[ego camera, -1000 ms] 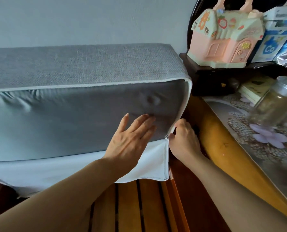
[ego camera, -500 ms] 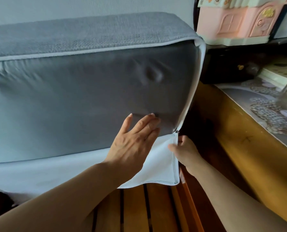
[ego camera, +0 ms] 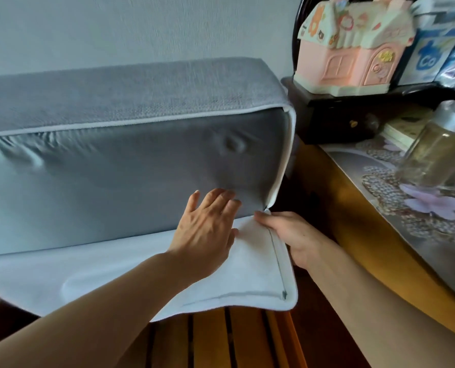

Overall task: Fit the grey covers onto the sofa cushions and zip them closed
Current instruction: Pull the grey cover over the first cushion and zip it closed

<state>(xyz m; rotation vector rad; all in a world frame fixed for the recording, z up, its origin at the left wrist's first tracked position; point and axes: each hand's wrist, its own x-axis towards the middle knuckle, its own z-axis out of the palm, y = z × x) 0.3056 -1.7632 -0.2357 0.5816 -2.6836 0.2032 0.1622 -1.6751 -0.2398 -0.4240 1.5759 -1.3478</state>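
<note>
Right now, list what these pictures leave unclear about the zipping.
Head view only:
- Zipper pull: too small; the right hand covers it, so its grip is unclear.
- Cushion: left end cut off by the frame edge.
- Cover flap: the left hand and forearm hide its open edge.

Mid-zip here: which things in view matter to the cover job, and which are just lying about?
Job:
- grey cover
- cushion, white, still exposed below
- zipper
- left hand, flat on cover
- right hand, at zipper

Lying about:
- pink toy house
- glass jar
- blue box
- side table
</note>
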